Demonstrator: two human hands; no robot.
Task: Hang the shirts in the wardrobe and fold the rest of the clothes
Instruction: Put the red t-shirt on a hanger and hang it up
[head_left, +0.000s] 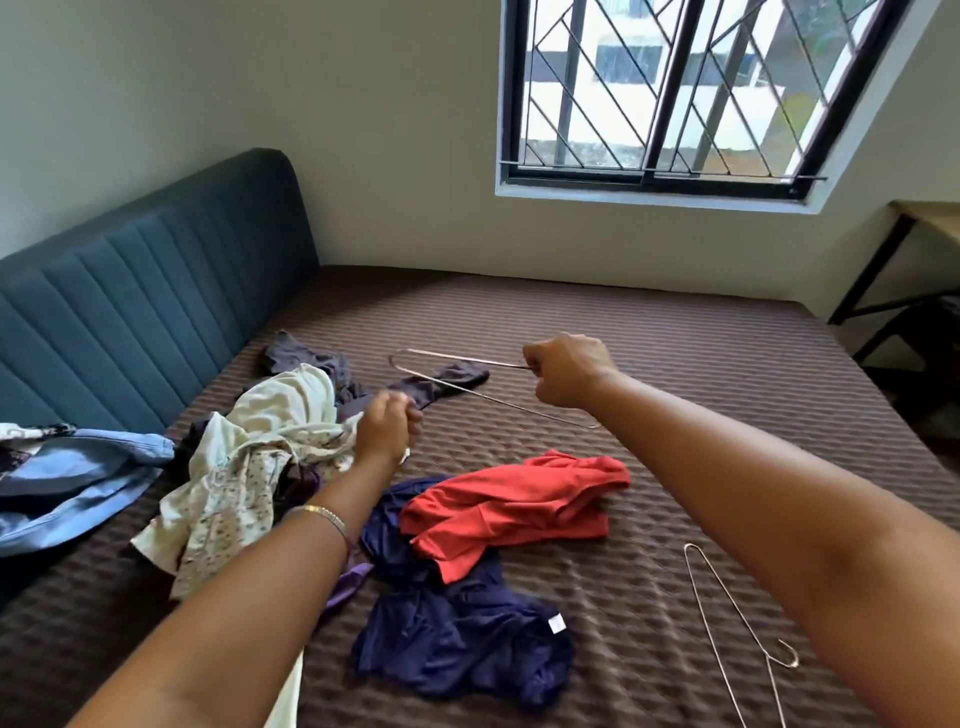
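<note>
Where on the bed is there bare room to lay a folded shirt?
Bare bed runs from the right hand to the far edge under the window, and between the red shirt and the lying hanger. The left side by the headboard is crowded with clothes.

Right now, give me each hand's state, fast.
Left hand: fingers curled, gripping the cream shirt.
Right hand: closed on the hanger.

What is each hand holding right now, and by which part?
Right hand grips a wire hanger near its hook end. Left hand pinches an edge of the cream shirt.
</note>
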